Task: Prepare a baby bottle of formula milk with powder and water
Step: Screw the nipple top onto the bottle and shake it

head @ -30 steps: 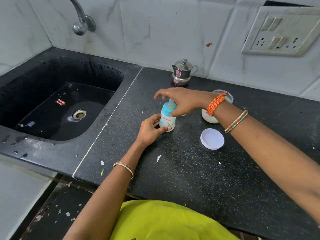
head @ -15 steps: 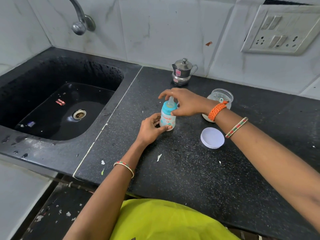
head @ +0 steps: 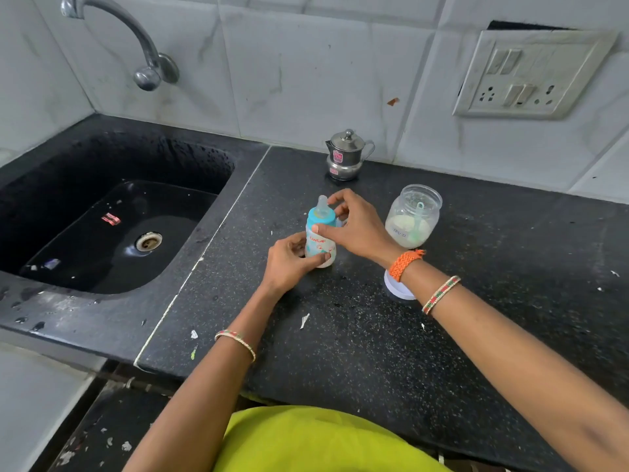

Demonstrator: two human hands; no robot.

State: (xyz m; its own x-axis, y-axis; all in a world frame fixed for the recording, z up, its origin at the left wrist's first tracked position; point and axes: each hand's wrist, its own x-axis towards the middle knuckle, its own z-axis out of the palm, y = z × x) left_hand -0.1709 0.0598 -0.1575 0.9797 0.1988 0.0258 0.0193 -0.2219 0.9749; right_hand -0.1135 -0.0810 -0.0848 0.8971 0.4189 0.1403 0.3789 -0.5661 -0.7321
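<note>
A small baby bottle (head: 320, 245) with a blue collar and clear teat stands upright on the black counter (head: 374, 335). My left hand (head: 289, 262) grips its lower body from the left. My right hand (head: 354, 226) holds the blue collar between thumb and fingers from the right. An open clear jar (head: 413, 216) with white powder and a pale green scoop inside stands just right of the bottle. Its white lid (head: 396, 289) lies on the counter, partly hidden under my right wrist. A small lidded steel pot (head: 347, 156) sits by the back wall.
A black sink (head: 112, 212) fills the left side, with a steel tap (head: 136, 39) above it on the tiled wall. A socket panel (head: 531, 73) is on the wall at the right. Small paper scraps lie on the counter near its front edge.
My right hand has turned around the bottle's top, its wrist swinging back toward me so the jar shows fully and the lid is partly covered. My left hand and the bottle stay in place.
</note>
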